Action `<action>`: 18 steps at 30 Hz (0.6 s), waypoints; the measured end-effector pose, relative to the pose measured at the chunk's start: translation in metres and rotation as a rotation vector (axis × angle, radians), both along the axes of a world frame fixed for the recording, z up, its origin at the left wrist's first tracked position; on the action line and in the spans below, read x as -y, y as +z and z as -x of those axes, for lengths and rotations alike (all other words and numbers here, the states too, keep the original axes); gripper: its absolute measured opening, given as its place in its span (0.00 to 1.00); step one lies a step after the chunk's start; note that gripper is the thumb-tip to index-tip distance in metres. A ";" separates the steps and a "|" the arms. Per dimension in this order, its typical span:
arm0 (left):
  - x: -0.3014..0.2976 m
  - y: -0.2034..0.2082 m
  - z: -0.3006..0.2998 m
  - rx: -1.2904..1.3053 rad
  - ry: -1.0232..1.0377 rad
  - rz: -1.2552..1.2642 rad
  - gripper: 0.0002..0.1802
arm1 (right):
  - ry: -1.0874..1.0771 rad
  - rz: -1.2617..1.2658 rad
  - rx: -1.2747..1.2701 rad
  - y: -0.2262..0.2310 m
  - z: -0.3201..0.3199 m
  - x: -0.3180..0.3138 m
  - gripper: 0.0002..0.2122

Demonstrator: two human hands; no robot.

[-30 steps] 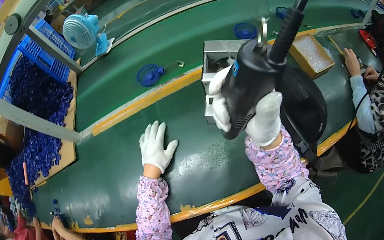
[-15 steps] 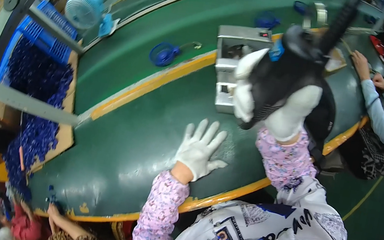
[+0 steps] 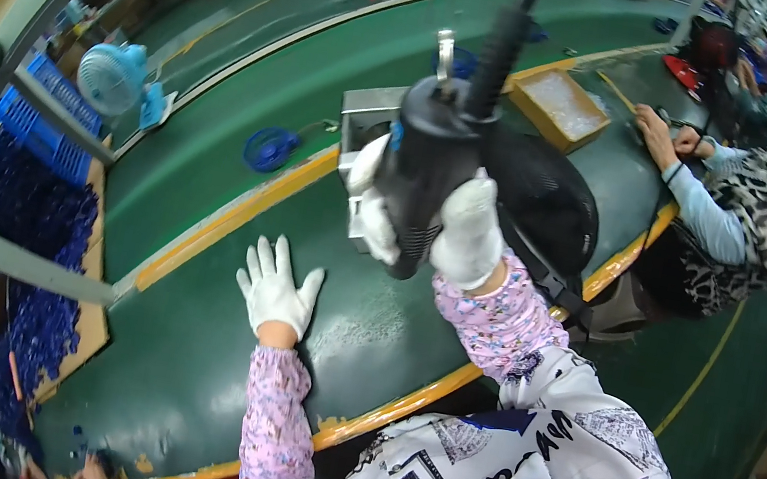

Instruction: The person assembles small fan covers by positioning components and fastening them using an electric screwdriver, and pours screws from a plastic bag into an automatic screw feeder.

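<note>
My left hand point(image 3: 278, 285), in a white glove, lies flat on the green worktable point(image 3: 212, 353) with its fingers spread and nothing in them. My right hand point(image 3: 471, 234), also gloved, is wrapped round a bulky black device point(image 3: 432, 161) above the table. A thick ribbed black hose rises from its top. White glove fingers show on the device's far left side too. Behind it, a rounded black mesh-like part point(image 3: 541, 205) with a strap and buckle hangs over the table's front edge. A grey metal box point(image 3: 364, 114) stands just beyond, partly hidden by the device.
Left, a large tray holds many small dark-blue pieces point(image 3: 41, 284), near a blue fan point(image 3: 111, 77) and a grey post. A yellow box point(image 3: 560, 107) of clear pieces sits farther right, beside a co-worker point(image 3: 732, 217). A blue cable coil point(image 3: 272, 150) lies across the yellow divider.
My view has swung to the right. The black device in my right hand has shifted and tilted, uncovering the yellow box. My left hand still rests on the table, its fingers less widely spread.
</note>
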State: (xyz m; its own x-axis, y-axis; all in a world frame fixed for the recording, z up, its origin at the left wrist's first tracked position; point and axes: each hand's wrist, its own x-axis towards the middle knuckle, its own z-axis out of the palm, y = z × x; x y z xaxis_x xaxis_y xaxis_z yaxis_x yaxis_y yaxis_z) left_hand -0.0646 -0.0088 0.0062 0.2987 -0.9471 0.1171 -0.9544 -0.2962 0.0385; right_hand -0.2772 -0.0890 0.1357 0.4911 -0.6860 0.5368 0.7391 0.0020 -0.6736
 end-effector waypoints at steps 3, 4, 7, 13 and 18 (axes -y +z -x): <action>0.017 -0.001 -0.004 -0.023 0.086 0.008 0.41 | -0.082 -0.010 -0.020 0.005 0.007 -0.005 0.39; 0.015 0.001 -0.005 0.003 0.104 0.029 0.40 | -0.058 0.012 -0.004 0.012 0.007 -0.007 0.39; 0.011 -0.009 -0.006 0.058 0.119 0.073 0.40 | -0.003 0.017 -0.066 0.012 0.008 -0.010 0.43; -0.022 -0.004 0.027 0.075 0.027 0.071 0.41 | -0.007 0.064 -0.083 0.014 0.009 -0.010 0.46; -0.071 0.003 0.060 -0.015 -0.137 0.024 0.42 | -0.010 0.105 -0.086 0.010 0.006 -0.006 0.46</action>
State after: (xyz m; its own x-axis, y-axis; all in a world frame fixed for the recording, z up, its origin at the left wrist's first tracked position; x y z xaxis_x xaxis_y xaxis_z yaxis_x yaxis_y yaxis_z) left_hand -0.1244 0.0620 0.0096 0.1689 -0.9761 0.1369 -0.9850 -0.1621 0.0589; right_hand -0.2830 -0.0825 0.1460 0.5314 -0.6333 0.5626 0.6785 -0.0794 -0.7303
